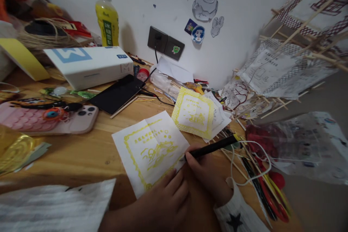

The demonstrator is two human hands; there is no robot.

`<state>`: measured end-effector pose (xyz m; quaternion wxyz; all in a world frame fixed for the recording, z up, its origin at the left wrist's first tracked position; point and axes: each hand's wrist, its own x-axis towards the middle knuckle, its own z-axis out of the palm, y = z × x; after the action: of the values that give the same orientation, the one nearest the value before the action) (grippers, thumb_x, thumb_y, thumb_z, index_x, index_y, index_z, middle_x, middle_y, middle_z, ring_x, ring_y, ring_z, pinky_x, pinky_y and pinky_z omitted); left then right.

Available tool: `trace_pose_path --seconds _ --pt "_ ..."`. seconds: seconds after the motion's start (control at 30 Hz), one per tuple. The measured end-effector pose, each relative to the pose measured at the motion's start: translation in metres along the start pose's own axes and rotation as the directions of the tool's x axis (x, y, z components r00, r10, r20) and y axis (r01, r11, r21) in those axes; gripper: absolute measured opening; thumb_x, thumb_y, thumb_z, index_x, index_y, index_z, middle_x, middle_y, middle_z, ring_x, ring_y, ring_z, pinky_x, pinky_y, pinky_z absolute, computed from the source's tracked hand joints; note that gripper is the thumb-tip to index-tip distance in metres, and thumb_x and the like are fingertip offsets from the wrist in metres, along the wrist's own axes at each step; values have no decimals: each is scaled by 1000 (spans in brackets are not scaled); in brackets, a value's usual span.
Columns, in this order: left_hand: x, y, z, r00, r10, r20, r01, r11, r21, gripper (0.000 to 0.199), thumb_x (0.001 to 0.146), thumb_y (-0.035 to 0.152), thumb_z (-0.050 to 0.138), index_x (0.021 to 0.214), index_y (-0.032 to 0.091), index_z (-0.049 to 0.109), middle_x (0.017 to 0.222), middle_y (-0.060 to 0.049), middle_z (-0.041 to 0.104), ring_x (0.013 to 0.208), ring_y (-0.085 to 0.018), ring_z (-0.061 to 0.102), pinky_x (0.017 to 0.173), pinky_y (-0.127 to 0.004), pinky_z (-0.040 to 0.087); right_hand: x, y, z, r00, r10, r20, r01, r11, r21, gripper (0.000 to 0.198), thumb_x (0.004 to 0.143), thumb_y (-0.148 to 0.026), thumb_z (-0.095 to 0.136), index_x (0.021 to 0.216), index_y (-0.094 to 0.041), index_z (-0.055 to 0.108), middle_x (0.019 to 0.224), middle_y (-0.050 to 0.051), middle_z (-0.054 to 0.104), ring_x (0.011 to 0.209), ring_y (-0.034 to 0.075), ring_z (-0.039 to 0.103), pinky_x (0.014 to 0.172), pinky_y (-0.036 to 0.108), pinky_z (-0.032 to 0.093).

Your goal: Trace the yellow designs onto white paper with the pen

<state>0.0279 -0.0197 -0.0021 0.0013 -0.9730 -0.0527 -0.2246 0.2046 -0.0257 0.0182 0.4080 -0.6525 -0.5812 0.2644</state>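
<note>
A thick black pen [210, 148] is held in the right hand [203, 170], with its tip pointed at the right edge of a square white paper sheet with yellow line drawings [160, 148]. The sheet is laid on the brown wooden table [100, 152]. Its near edge is touched by the left hand [168, 197], which is laid flat with fingers close together. Whether the paper is touched by the tip cannot be told.

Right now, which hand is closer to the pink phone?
Left. The left hand, on the drawing, is to the phone's right; the right hand, holding a black pen, is farther right.
</note>
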Motion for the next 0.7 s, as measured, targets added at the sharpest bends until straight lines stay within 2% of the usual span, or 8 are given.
trace_pose_path --seconds 0.13,0.27,0.47,0.6,0.7 --pt "0 0 5 1000 -5 -17 5 1000 -4 23 92 30 54 98 13 68 106 -13 65 112 -33 56 100 -47 42 0 -4 1 1000 8 23 -8 1000 -7 11 78 -28 51 68 -24 54 63 1 62 62 19 61 58 30 53" --pt "-1 1 9 1000 3 -20 -3 1000 -4 23 93 30 53 95 14 68 105 -11 65 109 -33 57 97 -47 44 1 -1 2 1000 13 -15 -13 1000 -23 10 78 -28 52 70 -24 54 66 1 62 65 19 61 61 31 53" --pt "-1 0 0 1000 3 4 -3 1000 -14 25 93 30 53 101 11 67 109 -14 64 113 -34 55 99 -48 43 2 6 2 996 44 -72 -44 999 2 13 79 -30 53 68 -23 54 65 0 61 64 19 59 60 31 53" --pt "-2 -1 -4 1000 -10 17 11 999 -34 27 94 30 51 108 11 64 117 -16 62 118 -32 53 101 -46 42 4 5 -2 987 74 -141 -72 997 18 17 78 -33 54 65 -23 51 57 -2 53 60 18 56 56 29 50" --pt "-3 0 -3 1000 -27 0 27 999 -45 30 94 31 50 109 9 63 123 -19 60 122 -33 51 102 -45 43 6 3 -4 988 61 -144 -58 998 21 17 77 -32 54 63 -23 50 53 -3 50 57 18 54 53 28 47"
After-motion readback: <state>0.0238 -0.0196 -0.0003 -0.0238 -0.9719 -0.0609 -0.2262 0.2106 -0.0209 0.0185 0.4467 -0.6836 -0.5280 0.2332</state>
